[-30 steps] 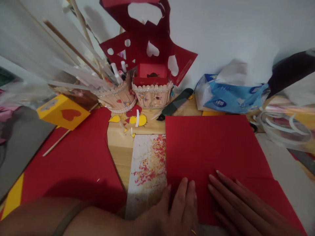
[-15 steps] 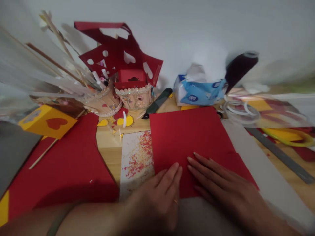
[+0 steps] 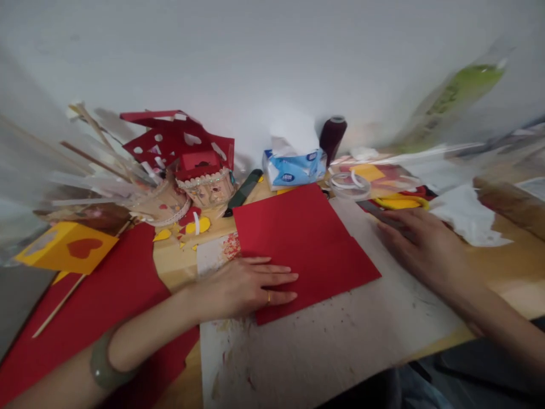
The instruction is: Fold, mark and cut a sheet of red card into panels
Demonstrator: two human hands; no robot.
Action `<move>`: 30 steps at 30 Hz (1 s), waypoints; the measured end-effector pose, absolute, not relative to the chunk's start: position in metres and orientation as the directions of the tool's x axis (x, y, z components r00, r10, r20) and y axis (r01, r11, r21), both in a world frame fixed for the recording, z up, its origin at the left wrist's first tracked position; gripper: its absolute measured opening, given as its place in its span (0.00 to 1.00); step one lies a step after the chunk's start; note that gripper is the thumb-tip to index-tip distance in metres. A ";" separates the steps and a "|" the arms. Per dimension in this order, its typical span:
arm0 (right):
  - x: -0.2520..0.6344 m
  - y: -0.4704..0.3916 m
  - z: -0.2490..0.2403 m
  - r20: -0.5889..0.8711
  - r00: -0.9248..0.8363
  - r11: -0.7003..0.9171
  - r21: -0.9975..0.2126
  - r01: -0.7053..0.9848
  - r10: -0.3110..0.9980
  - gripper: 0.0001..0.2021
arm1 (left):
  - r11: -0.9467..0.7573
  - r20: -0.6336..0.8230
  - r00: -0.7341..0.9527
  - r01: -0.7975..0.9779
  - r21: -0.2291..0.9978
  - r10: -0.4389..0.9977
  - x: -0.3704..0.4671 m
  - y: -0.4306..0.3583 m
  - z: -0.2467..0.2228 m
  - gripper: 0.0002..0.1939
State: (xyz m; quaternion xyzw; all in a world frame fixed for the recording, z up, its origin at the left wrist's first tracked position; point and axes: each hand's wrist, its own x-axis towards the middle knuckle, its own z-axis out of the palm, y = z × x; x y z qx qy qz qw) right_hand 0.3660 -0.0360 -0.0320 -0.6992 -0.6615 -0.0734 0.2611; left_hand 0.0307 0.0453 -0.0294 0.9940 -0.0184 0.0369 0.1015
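My left hand [image 3: 251,284] lies flat with fingers stretched out on a red sheet of card [image 3: 293,238], near its lower left part. The card rests on a whitish board [image 3: 306,363] marked with red and yellow specks. Off to the right, my right hand [image 3: 426,244] has its fingers closed around a grey ruler [image 3: 383,218]. Most of the ruler is hidden under the hand. Close beyond that hand lie yellow-handled scissors [image 3: 402,202] and a roll of clear tape [image 3: 349,186].
A tissue pack [image 3: 293,167] and a dark spool [image 3: 333,136] stand along the wall. A green cutter [image 3: 244,192] lies near decorated pots [image 3: 206,187]. To the left are a yellow paper box [image 3: 68,248] and a larger red sheet [image 3: 106,307]. Crumpled tissue [image 3: 466,213] sits at right.
My right hand has left the red card and moved right onto the ruler. My left hand now lies flatter across the card. The view has swung right.
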 end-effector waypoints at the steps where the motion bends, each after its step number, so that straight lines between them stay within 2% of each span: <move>1: 0.374 -0.037 -0.035 0.428 0.123 -0.017 -0.243 0.970 0.895 0.19 | -0.977 0.084 0.996 -0.046 0.209 -0.029 0.031 0.046 -0.032 0.18; 5: 0.387 -0.040 -0.047 0.372 0.149 -0.079 -0.198 0.977 0.916 0.22 | -0.973 0.125 0.992 -0.036 0.226 -0.008 0.030 0.047 -0.041 0.18; 10: 0.387 -0.040 -0.044 0.328 0.225 -0.151 -0.236 0.960 0.917 0.18 | -0.980 0.166 0.986 -0.016 0.196 0.018 0.031 0.046 -0.053 0.18; 14: 0.399 -0.038 -0.042 0.283 0.269 -0.205 -0.237 0.950 0.920 0.21 | -0.981 0.179 0.983 -0.010 0.195 0.026 0.032 0.047 -0.056 0.18; 25: 0.420 -0.025 -0.031 -0.038 0.300 -0.295 -0.333 0.896 0.953 0.12 | -0.978 0.212 0.976 0.001 0.211 0.047 0.032 0.045 -0.057 0.18; 28: 0.421 -0.029 -0.025 -0.043 0.296 -0.293 -0.334 0.896 0.954 0.12 | -0.974 0.221 0.973 0.021 0.224 0.072 0.033 0.044 -0.055 0.17; 30: 0.421 -0.036 -0.020 0.008 0.321 -0.302 -0.316 0.900 0.947 0.12 | -0.972 0.227 0.971 0.023 0.232 0.077 0.034 0.043 -0.054 0.16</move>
